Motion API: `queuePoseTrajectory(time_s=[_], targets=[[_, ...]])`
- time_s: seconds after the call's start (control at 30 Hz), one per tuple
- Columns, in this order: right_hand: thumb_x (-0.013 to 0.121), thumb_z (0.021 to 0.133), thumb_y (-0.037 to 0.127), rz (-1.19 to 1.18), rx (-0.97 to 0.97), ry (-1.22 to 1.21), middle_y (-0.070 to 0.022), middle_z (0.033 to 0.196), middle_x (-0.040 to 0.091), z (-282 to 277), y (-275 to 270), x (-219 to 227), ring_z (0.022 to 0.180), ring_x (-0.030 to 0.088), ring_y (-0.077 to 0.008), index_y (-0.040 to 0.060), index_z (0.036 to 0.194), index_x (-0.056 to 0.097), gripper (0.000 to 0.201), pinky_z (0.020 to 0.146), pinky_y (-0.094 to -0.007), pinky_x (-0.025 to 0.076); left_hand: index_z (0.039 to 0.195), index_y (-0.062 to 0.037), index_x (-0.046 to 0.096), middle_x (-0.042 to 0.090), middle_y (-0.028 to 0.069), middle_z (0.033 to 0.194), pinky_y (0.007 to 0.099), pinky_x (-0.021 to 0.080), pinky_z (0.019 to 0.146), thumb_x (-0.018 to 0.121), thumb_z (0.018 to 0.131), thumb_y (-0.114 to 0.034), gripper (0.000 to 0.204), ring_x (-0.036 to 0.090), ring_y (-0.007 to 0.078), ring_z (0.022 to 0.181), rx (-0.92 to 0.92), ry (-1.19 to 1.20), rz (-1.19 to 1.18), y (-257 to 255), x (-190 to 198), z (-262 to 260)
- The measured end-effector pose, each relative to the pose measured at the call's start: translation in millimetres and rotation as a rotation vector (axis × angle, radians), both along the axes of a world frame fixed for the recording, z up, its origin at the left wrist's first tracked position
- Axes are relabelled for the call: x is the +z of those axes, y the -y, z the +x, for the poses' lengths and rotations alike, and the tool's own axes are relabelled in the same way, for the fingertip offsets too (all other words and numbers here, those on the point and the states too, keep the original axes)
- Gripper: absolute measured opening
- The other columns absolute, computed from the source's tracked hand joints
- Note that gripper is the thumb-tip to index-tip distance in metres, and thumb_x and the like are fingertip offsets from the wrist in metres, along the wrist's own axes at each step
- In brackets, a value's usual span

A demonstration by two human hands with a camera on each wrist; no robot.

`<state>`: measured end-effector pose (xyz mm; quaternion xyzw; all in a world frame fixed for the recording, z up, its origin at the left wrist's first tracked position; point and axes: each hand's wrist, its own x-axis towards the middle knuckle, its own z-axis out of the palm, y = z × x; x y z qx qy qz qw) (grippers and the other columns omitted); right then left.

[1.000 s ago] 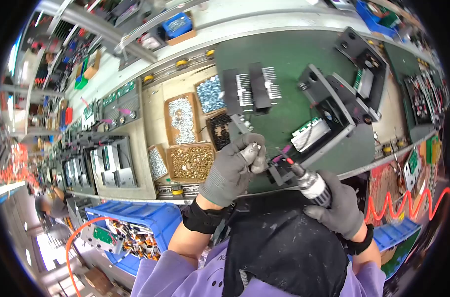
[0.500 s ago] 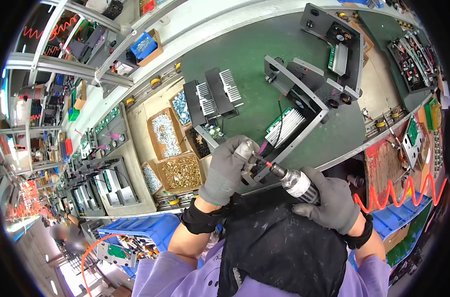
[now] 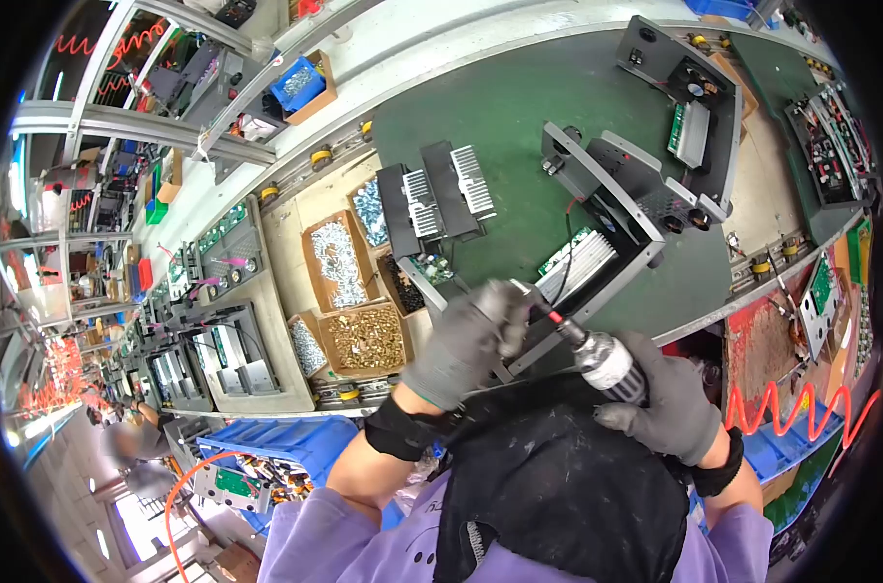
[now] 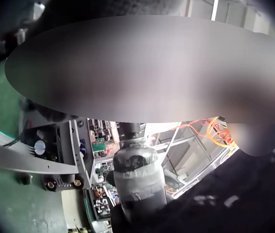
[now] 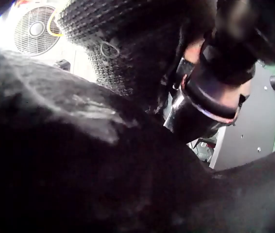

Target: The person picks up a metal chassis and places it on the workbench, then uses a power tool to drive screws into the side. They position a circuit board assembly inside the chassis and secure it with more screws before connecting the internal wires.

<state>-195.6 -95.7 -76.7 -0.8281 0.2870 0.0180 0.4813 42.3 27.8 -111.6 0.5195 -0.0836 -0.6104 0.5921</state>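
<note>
Driver: I've got a black power screwdriver with a whitish wrap and a reddish collar in the right hand, near the surface's front edge, bit aimed at the left.
Right fingers: clamped around the driver's body, dark grey glove on.
Left fingers: the grey-gloved left hand is right by the bit with its fingers curled, but it's blurry, so I can't tell if they're pinching anything.
Surface: green work surface, with black metal housings on the right and silver finned heat sinks on black plates further left.
Small parts: cardboard tray of gold-coloured fasteners, silver ones in the tray just beside it.
Writing: a scrap of dark lettering plus some dots on the purple top, mostly under the black apron. I can't make out a word, and I can't read any brand on the wrap either.
</note>
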Motion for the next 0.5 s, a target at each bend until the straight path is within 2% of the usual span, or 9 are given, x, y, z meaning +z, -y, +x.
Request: queuePoseTrajectory(time_s=[0.03,0.1,0.17,0.2,0.27,0.3,0.37,0.43,0.5], targets=[[0.082,0.067,0.045,0.003,0.002,0.008,-0.0206,0.086,0.065,0.8,3.4,2.0,0.081,0.067,-0.0387,0.0036,0.129,0.049,0.081,0.069,-0.0408,0.052,0.108,0.0003,0.062,0.056,0.0014,0.072,0.0258,0.041,0.062,0.052,0.097,-0.043,0.046,0.048,0.0101,0.065,-0.044,0.111,0.042,-1.6,2.6,17.8],[0.083,0.067,0.044,0.056,-0.071,0.015,-0.0201,0.088,0.065,-1.2,9.5,2.1,0.082,0.067,-0.0379,0.0043,0.128,0.050,0.080,0.070,-0.0398,0.052,0.106,-0.0018,0.064,0.056,0.0049,0.071,0.0314,0.043,0.061,0.048,0.097,-0.049,0.050,0.052,0.0147,0.065,0.042,0.930,0.201,2.4,-10.2,70.3],[0.083,0.067,0.045,0.051,-0.111,0.024,-0.0193,0.089,0.065,-6.8,10.3,-2.5,0.082,0.067,-0.0371,0.0027,0.127,0.050,0.081,0.070,-0.0387,0.052,0.102,-0.0042,0.066,0.055,0.0069,0.068,0.0353,0.044,0.061,0.047,0.098,-0.047,0.047,0.054,0.0193,0.064,0.119,1.554,0.370,0.0,-61.7,153.3],[0.083,0.067,0.046,0.023,-0.136,0.043,-0.0190,0.088,0.065,-8.7,10.0,-4.5,0.081,0.067,-0.0369,0.0016,0.127,0.050,0.081,0.070,-0.0386,0.052,0.102,-0.0042,0.066,0.055,0.0069,0.068,0.0353,0.044,0.061,0.047,0.098,-0.047,0.047,0.054,0.0193,0.064,0.110,1.557,0.364,-0.4,-86.1,187.0],[0.082,0.068,0.047,-0.004,-0.177,0.059,-0.0188,0.088,0.065,-13.9,7.5,-7.7,0.080,0.067,-0.0368,0.0005,0.126,0.050,0.081,0.070,-0.0384,0.052,0.096,-0.0064,0.067,0.056,0.0045,0.068,0.0318,0.041,0.056,0.052,0.097,-0.044,0.041,0.052,0.0170,0.059,-0.474,1.275,0.361,6.6,-110.4,222.1],[0.081,0.069,0.048,0.004,-0.198,0.075,-0.0185,0.088,0.065,-17.2,5.6,-9.2,0.079,0.067,-0.0364,-0.0002,0.127,0.049,0.082,0.070,-0.0382,0.052,0.096,-0.0064,0.067,0.056,0.0045,0.068,0.0318,0.041,0.056,0.052,0.097,-0.044,0.041,0.052,0.0170,0.059,-0.490,1.277,0.351,9.3,-113.8,222.8],[0.080,0.070,0.051,0.018,-0.242,0.104,-0.0180,0.086,0.065,-23.5,2.0,-11.0,0.077,0.067,-0.0357,-0.0016,0.129,0.047,0.085,0.068,-0.0378,0.052,0.096,-0.0091,0.067,0.058,0.0018,0.070,0.0269,0.037,0.052,0.059,0.095,-0.041,0.033,0.049,0.0122,0.057,-0.299,0.393,0.387,14.4,-112.5,216.0],[0.079,0.071,0.051,0.123,-0.285,0.049,-0.0176,0.089,0.065,-27.3,1.7,-5.1,0.079,0.068,-0.0349,-0.0010,0.131,0.046,0.087,0.070,-0.0374,0.052,0.090,-0.0113,0.065,0.055,-0.0020,0.067,0.0242,0.031,0.047,0.064,0.092,-0.040,0.029,0.042,0.0075,0.052,-0.312,0.342,0.333,25.6,-89.4,199.0],[0.079,0.071,0.050,0.033,-0.265,0.050,-0.0174,0.093,0.065,-37.3,-2.1,-11.7,0.081,0.068,-0.0344,0.0003,0.132,0.046,0.085,0.073,-0.0375,0.051,0.093,-0.0117,0.061,0.053,-0.0071,0.065,0.0198,0.028,0.045,0.056,0.096,-0.042,0.031,0.040,0.0034,0.049,-0.357,0.541,0.400,33.5,-79.6,187.8]])
